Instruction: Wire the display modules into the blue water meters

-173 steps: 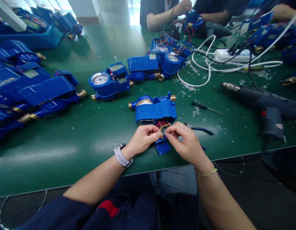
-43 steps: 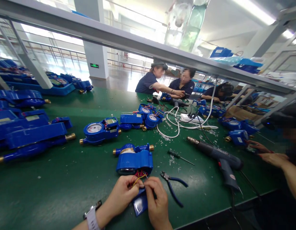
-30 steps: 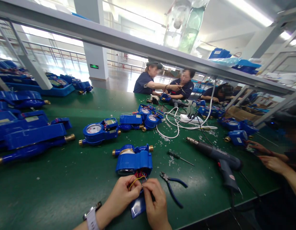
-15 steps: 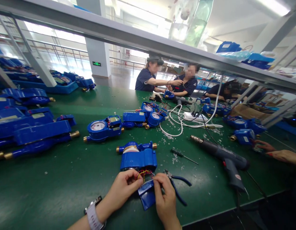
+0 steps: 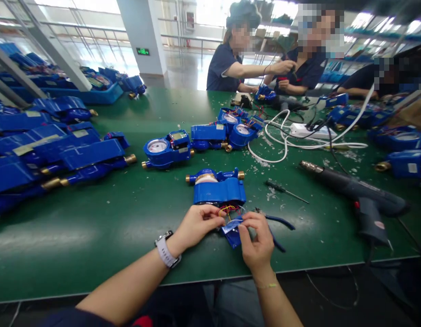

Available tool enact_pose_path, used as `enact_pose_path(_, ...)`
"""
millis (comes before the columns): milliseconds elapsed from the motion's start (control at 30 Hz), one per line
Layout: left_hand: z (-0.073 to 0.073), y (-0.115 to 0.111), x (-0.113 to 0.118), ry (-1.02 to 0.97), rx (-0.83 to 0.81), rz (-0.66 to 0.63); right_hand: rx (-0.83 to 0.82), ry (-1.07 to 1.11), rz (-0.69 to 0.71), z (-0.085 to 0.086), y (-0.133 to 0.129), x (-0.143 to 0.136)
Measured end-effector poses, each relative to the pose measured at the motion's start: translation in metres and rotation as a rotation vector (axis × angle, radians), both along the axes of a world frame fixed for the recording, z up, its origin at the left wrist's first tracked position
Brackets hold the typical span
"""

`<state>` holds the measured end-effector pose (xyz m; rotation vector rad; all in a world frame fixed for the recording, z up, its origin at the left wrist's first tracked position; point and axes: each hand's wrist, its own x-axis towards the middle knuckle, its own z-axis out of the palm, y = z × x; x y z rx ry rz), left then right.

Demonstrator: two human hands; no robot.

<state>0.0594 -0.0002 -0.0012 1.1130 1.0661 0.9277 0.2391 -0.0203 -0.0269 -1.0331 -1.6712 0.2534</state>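
Observation:
A blue water meter [image 5: 219,190] with brass ends lies on its side in front of me. Thin red and yellow wires [image 5: 229,209] come out of its near side. My left hand [image 5: 200,227] pinches the wires between thumb and forefinger. Thumb and fingers of my right hand [image 5: 258,238] are closed on a thin pale wire at the right. Between the hands lies a flat, shiny blue part [image 5: 233,238], its lid-like edge under the wires. Blue-handled cutters [image 5: 280,221] rest beside my right hand, their jaws partly hidden by it.
A screwdriver [image 5: 282,189] and a heat gun [image 5: 360,193] lie to the right. More water meters [image 5: 167,147] stand behind, with a pile of blue meters [image 5: 77,150] at left. White cables run to a power strip [image 5: 313,131]. Co-workers [image 5: 227,68] sit across the green table [image 5: 128,245].
The view has tilted down and closer, so the meter and hands sit further right and higher. Both hands still pinch at the wires, and the right fingers are slightly more bent.

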Motion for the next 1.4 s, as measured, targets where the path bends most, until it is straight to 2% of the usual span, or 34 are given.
enact_pose_path(100,-0.001,-0.002,0.001,-0.062,0.012,0.013,0.033,-0.198,0.019,0.004,0.0,-0.003)
enact_pose_path(200,-0.001,-0.004,0.001,-0.061,0.072,0.017,-0.015,-0.301,0.025,0.005,0.002,-0.005)
enact_pose_path(500,0.005,-0.009,-0.002,0.088,0.275,0.138,-0.064,-0.281,0.024,0.006,0.001,-0.008)
enact_pose_path(833,0.004,-0.007,-0.007,-0.014,0.256,0.128,-0.098,-0.229,0.038,0.004,0.002,-0.006)
enact_pose_path(1033,0.004,-0.011,0.0,0.316,0.341,-0.018,-0.137,-0.118,0.048,0.004,-0.004,-0.002)
enact_pose_path(1133,0.003,-0.013,0.003,0.423,0.388,-0.06,-0.159,-0.032,-0.059,-0.003,-0.011,0.02)
enact_pose_path(1200,0.002,-0.013,0.003,0.438,0.389,-0.067,-0.136,0.01,-0.195,-0.009,-0.011,0.051)
enact_pose_path(1300,-0.001,-0.012,0.003,0.436,0.382,-0.082,-0.1,0.047,-0.485,-0.01,-0.005,0.115)
enact_pose_path(1400,-0.001,-0.012,0.004,0.427,0.368,-0.093,-0.077,-0.065,-0.787,0.0,0.004,0.187)
